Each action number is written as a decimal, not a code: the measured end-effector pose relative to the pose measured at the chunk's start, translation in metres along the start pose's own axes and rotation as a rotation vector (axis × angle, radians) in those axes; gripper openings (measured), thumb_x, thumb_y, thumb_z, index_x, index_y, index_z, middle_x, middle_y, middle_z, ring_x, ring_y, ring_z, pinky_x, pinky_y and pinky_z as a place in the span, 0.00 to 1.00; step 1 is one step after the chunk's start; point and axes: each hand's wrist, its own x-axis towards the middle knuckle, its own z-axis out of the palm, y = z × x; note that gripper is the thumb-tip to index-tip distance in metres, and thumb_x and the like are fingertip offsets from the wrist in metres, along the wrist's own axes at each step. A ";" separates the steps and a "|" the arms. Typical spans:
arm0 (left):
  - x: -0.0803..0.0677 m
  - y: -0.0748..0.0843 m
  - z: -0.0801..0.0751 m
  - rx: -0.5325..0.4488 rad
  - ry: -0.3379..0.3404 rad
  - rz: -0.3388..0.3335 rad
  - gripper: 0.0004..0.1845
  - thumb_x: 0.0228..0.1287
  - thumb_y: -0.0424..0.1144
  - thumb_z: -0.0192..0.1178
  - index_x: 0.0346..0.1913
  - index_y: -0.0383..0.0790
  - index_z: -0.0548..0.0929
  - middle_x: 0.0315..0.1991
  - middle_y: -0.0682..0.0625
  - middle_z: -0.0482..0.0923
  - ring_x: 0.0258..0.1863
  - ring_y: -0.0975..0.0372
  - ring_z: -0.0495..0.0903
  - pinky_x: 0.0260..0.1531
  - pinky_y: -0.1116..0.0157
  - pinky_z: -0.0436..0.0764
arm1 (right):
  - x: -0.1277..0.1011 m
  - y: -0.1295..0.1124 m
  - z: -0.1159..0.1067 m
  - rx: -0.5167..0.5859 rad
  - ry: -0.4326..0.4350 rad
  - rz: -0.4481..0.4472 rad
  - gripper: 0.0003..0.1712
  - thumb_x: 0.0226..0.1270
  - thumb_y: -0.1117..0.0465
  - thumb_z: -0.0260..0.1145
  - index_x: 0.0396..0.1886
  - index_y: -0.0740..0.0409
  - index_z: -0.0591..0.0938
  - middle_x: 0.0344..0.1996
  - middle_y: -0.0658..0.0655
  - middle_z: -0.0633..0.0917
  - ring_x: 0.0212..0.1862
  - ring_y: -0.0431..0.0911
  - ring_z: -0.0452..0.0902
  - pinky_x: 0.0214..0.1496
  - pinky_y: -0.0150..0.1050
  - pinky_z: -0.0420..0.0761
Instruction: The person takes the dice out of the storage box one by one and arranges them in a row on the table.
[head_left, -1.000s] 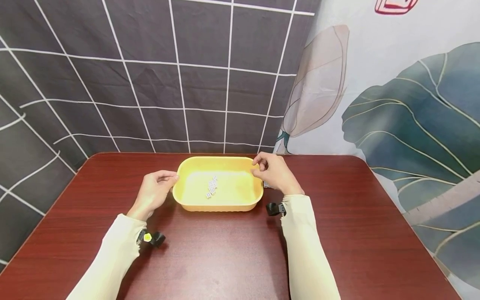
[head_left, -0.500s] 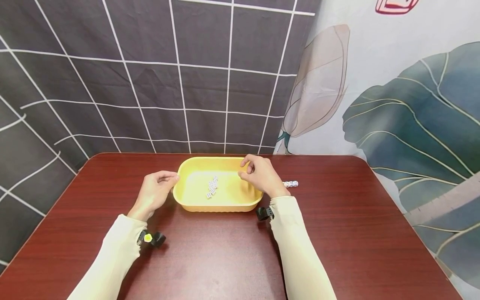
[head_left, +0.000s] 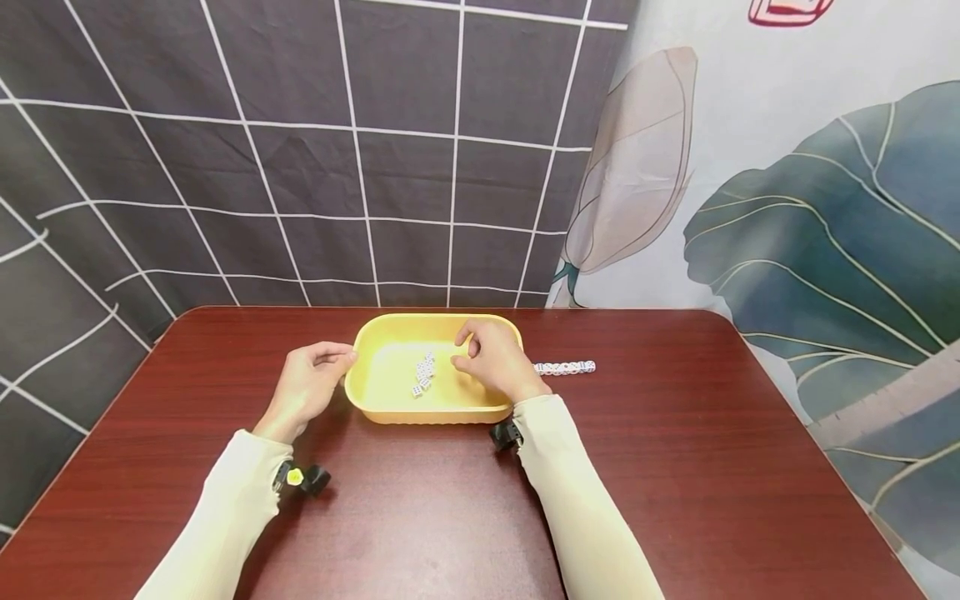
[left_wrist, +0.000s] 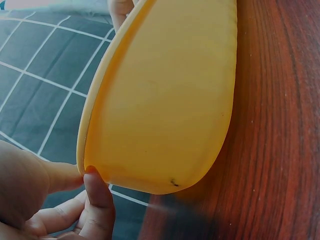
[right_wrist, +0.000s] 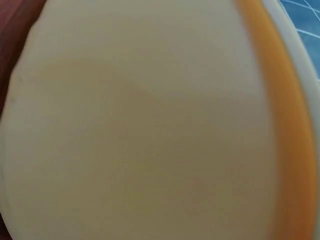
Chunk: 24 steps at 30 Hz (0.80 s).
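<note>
A yellow plastic tub (head_left: pixel 435 414) sits on the table, a small cluster of white dice (head_left: pixel 424 371) on its floor. My left hand (head_left: pixel 311 379) pinches the tub's left end at the rim; in the left wrist view, the fingers (left_wrist: pixel 100 200) press that wall from outside. Over the tub's right half hovers my right hand (head_left: pixel 495 358), thumb and index finger parted to the right of the dice, with nothing visible between them. The right wrist view shows only the tub's outer wall (right_wrist: pixel 150 125), close up and blurred.
A straight row of white dice (head_left: pixel 573 367) lies on the dark red table (head_left: pixel 435 517) just right of the tub, its left end behind my right hand. A dark gridded cloth (head_left: pixel 300 167) and a leaf-print cloth (head_left: pixel 787 208) hang behind the table.
My right hand has moved left from the tub's right rim to over its inside, uncovering the row of dice on the table. The left hand and the tub have stayed put.
</note>
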 end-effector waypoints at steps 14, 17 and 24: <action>0.000 -0.001 0.001 -0.009 -0.003 0.004 0.18 0.75 0.38 0.59 0.58 0.27 0.82 0.48 0.33 0.85 0.31 0.69 0.80 0.35 0.73 0.81 | 0.003 -0.005 0.020 -0.016 -0.082 0.047 0.10 0.60 0.62 0.74 0.40 0.58 0.84 0.24 0.51 0.77 0.28 0.41 0.71 0.32 0.31 0.70; 0.000 -0.001 0.001 -0.004 -0.004 0.004 0.18 0.75 0.39 0.59 0.58 0.28 0.82 0.48 0.32 0.85 0.33 0.68 0.80 0.35 0.74 0.81 | 0.004 -0.005 0.023 -0.009 -0.111 0.050 0.11 0.60 0.63 0.74 0.42 0.59 0.84 0.25 0.51 0.77 0.28 0.41 0.71 0.31 0.30 0.69; 0.001 -0.001 0.000 -0.002 0.001 0.004 0.19 0.74 0.39 0.59 0.58 0.28 0.82 0.49 0.32 0.84 0.34 0.69 0.81 0.36 0.75 0.82 | 0.005 -0.005 0.026 -0.011 -0.169 0.043 0.16 0.61 0.64 0.74 0.48 0.60 0.84 0.25 0.51 0.77 0.29 0.40 0.70 0.30 0.30 0.69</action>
